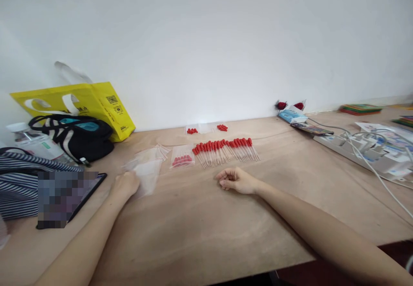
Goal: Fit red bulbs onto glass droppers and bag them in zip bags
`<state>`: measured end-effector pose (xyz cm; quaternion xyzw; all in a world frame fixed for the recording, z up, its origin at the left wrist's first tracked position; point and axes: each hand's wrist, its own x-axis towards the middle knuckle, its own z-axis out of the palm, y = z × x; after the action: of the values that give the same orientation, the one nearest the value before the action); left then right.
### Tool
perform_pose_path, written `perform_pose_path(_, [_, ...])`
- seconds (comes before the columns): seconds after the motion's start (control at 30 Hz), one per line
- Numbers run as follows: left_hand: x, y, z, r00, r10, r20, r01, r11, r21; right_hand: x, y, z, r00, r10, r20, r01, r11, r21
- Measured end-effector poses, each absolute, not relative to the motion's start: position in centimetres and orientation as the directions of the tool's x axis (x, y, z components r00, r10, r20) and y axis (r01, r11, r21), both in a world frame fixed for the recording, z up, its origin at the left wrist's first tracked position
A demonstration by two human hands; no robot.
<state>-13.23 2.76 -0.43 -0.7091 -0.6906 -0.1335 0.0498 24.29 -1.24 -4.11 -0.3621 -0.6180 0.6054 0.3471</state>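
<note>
My left hand (127,183) is closed at the left edge of a clear plastic zip bag (150,177); its fingertips are hidden. Behind that bag lie more clear zip bags (151,152), overlapping. My right hand (237,180) rests on the table with its fingers loosely curled, thumb apart, and holds nothing. Just beyond it, a row of red-tipped droppers with thin clear stems (222,150) lies side by side. Left of the row is a zip bag holding several red pieces (182,160). Two small groups of red pieces, one on the left (192,131) and one on the right (222,127), lie near the wall.
On the left stand a yellow bag (112,109), a black bag (87,137) and a plastic bottle (38,142), with a tablet (87,195) on a striped cloth (19,182). To the right are a power strip (361,155) with cables, a tissue pack (292,116) and coloured sheets (360,109).
</note>
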Motion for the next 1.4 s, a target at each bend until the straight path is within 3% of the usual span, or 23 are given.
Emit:
perform_pose_path(0.1, [-10.5, 1.4, 0.8, 0.004, 0.923, 0.385, 0.996, -0.037, 0.08, 24.3, -1.0, -4.4, -0.47, 0.882, -0.026, 0.04, -0.008, -0.999])
perform_pose_path(0.17, [-7.5, 0.1, 0.8, 0.259, 0.876, 0.408, 0.954, -0.298, 0.033, 24.4, -0.6, -4.6, -0.394, 0.919, -0.015, 0.061, 0.009, -0.998])
perform_pose_path(0.27, [-2.8, -2.2, 0.1, 0.608, 0.772, 0.184, 0.776, -0.627, 0.069, 24.8, 0.0, -5.0, -0.266, 0.962, 0.062, 0.124, 0.098, -0.987])
perform_pose_path(0.37, [0.3, -3.8, -0.2, 0.729, 0.684, -0.028, 0.679, -0.717, 0.155, 25.4, 0.4, -5.1, -0.236, 0.961, 0.144, 0.211, 0.195, -0.958])
perform_pose_path(0.6, [0.6, -2.8, -0.1, 0.734, 0.679, -0.028, 0.664, -0.707, 0.243, 25.9, -0.3, -4.3, -0.333, 0.913, 0.236, 0.422, 0.368, -0.828])
perform_pose_path(0.7, [0.5, -2.6, -0.5, 0.745, 0.664, -0.054, 0.653, -0.712, 0.257, 25.5, 0.1, -3.7, -0.258, 0.923, 0.285, 0.524, 0.382, -0.762])
perform_pose_path(0.83, [0.5, -2.7, -0.8, 0.773, 0.634, -0.025, 0.61, -0.733, 0.301, 24.9, 2.7, -2.7, -0.037, 0.961, 0.275, 0.703, 0.22, -0.677])
perform_pose_path(1.07, [-0.1, -2.8, -1.1, 0.782, 0.613, 0.111, 0.55, -0.762, 0.342, 22.2, 7.1, -1.9, 0.146, 0.973, 0.178, 0.788, -0.006, -0.616])
perform_pose_path(1.23, [-0.1, -2.9, -0.8, 0.786, 0.612, 0.081, 0.548, -0.752, 0.365, 20.9, 7.7, -1.5, 0.199, 0.974, 0.111, 0.807, -0.099, -0.582])
perform_pose_path(1.4, [-0.1, -2.8, -1.0, 0.786, 0.615, 0.064, 0.552, -0.744, 0.377, 21.6, 7.4, -0.2, 0.179, 0.976, 0.122, 0.809, -0.075, -0.584])
